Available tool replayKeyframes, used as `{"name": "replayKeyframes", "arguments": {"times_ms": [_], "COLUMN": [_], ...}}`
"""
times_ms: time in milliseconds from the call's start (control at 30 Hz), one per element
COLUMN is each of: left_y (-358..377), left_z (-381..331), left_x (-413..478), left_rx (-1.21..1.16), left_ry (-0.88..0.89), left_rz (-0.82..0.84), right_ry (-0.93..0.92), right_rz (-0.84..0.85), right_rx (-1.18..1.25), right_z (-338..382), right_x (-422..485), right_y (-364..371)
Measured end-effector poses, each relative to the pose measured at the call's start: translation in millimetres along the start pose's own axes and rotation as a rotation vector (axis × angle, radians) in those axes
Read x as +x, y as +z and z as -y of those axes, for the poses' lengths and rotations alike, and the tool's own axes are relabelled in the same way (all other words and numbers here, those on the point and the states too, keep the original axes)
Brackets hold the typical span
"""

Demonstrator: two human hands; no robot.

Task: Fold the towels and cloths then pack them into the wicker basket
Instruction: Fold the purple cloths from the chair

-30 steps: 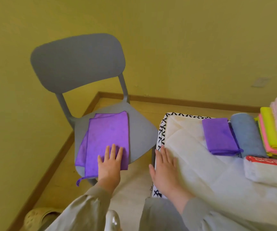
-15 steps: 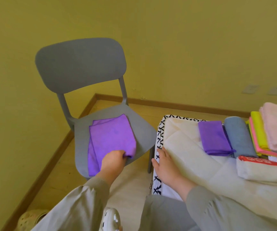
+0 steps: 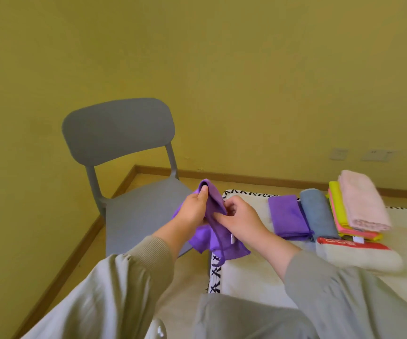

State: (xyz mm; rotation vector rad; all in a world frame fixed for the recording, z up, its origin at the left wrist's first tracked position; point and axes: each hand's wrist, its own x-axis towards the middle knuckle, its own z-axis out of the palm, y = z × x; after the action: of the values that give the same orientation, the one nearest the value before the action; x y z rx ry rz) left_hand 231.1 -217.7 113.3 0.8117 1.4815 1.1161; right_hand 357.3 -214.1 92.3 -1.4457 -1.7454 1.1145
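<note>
A purple cloth (image 3: 215,237) hangs in the air between the grey chair (image 3: 146,206) and the white mattress (image 3: 251,280). My left hand (image 3: 193,211) grips its upper fold, thumb on top. My right hand (image 3: 240,218) pinches the cloth's edge from the right. On the mattress lie a folded purple cloth (image 3: 286,216), a rolled blue-grey towel (image 3: 317,214), a yellow and pink stack (image 3: 339,211) with a folded pink towel (image 3: 361,201) on top, and a white towel with a red band (image 3: 354,255). No wicker basket shows.
The chair seat is bare. A yellow wall with sockets (image 3: 359,155) stands behind. A wooden skirting board (image 3: 246,176) runs along the floor. My grey-trousered knees fill the bottom of the view.
My left hand lifted the purple cloth off the chair seat and carried it rightward. My right hand left the mattress edge and took hold of the cloth.
</note>
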Motion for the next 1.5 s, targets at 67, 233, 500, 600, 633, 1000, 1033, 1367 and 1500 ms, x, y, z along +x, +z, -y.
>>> {"name": "replayKeyframes", "arguments": {"times_ms": [67,233,500,600,633,1000,1033,1367,1500], "left_y": [9.3,17.8,-10.5,-29.5,-36.6,-85.5,-85.4,-88.8,-91.3], "left_z": [-14.7,-40.4,-96.7,-103.6,-104.3,-101.3,-102.1,-111.6,-111.5], "left_x": [-13.1,-36.1,-79.5,-86.6,-88.0,-103.4,-104.7,-107.4,-107.5], "left_rx": [0.013,0.189,1.007,1.354,1.354,0.502,0.389,0.231,0.276], "left_ry": [0.033,0.183,0.592,0.561,0.530,0.387,0.385,0.381,0.386], "left_rz": [-0.004,-0.014,-0.252,-0.338,-0.386,-0.552,-0.555,-0.601,-0.636], "right_ry": [-0.047,-0.116,-0.198,-0.191,-0.173,0.037,0.060,-0.053,-0.037], "right_rz": [-0.073,-0.240,-0.536,-0.526,-0.470,-0.302,-0.306,-0.371,-0.191], "right_rx": [-0.055,-0.205,-0.335,-0.477,-0.584,-1.123,-1.106,-0.441,-0.270], "right_z": [11.6,41.4,99.0,111.4,114.0,112.4,110.5,99.8,102.4], "right_x": [-5.7,-16.8,-30.1,-32.7,-34.0,-60.8,-63.1,-55.8,-54.2], "right_y": [-15.1,-49.3,-119.3,-136.2,-139.2,-148.5,-148.3,-168.8,-168.2]}}
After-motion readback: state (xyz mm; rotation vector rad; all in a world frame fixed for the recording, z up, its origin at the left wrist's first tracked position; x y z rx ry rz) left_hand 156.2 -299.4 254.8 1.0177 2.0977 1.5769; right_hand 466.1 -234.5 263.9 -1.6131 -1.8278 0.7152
